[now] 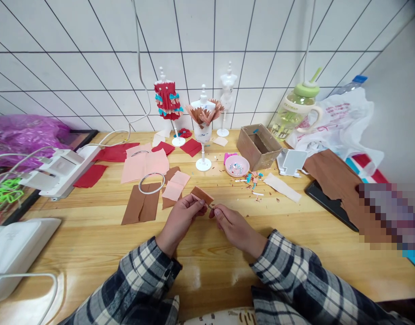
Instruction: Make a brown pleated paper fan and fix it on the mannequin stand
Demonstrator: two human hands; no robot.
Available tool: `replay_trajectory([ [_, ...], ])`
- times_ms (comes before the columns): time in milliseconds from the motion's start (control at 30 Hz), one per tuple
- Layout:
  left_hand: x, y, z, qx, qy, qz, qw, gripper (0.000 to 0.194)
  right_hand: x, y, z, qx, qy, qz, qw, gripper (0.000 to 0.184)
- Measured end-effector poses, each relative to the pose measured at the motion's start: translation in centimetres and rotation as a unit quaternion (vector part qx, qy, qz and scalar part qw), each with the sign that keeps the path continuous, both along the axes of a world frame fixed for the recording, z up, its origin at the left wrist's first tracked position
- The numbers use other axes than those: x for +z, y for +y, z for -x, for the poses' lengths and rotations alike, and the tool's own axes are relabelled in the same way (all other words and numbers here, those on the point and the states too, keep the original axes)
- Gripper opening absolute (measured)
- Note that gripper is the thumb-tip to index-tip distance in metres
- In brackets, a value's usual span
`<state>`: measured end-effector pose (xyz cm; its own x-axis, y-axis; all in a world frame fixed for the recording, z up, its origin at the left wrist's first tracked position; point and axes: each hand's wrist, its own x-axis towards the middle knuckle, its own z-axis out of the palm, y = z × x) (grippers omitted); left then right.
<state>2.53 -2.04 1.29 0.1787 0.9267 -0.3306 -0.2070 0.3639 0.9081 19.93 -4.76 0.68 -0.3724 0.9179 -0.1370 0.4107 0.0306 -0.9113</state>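
Brown with a pinkish edge, a small paper-like piece (205, 195) is held over the middle of the wooden table (207, 253), between the person's two hands. The left hand (180, 219) grips it between thumb and fingers, while the right hand (235, 225) has thumb and forefinger pinched on its near right corner; the detail between those fingertips is too fine to make out. Just beyond the left hand lie folded pink pieces (176, 186), and to their left a flat brown sheet (140, 210) with a pale ring (140, 190) resting partly on it. Straight ahead stands a white dress form (203, 164), upright, with pointed brown and peach pieces fanned around its bust. Behind it to the left, another form wears a red ruffled dress (167, 100) with blue bows; behind to the right is a bare white form (227, 97). Right of centre, a pink bowl (237, 173) holds small beads, beside coloured scraps (252, 180) and an open cardboard box (256, 151). Farther right stand a green-lidded bottle (292, 113) and a white plastic bag (341, 122); at far left, a white power strip (63, 174) lies near purple plastic (25, 137).
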Motion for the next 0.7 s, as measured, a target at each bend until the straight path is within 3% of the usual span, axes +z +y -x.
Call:
replay_trajectory([
  [700, -0.59, 0.25, 0.48, -0.038, 0.032, -0.004, 0.999, 0.021, -0.41, 0.27, -0.39, 0.023, 0.010, 0.007, 1.000, 0.038],
])
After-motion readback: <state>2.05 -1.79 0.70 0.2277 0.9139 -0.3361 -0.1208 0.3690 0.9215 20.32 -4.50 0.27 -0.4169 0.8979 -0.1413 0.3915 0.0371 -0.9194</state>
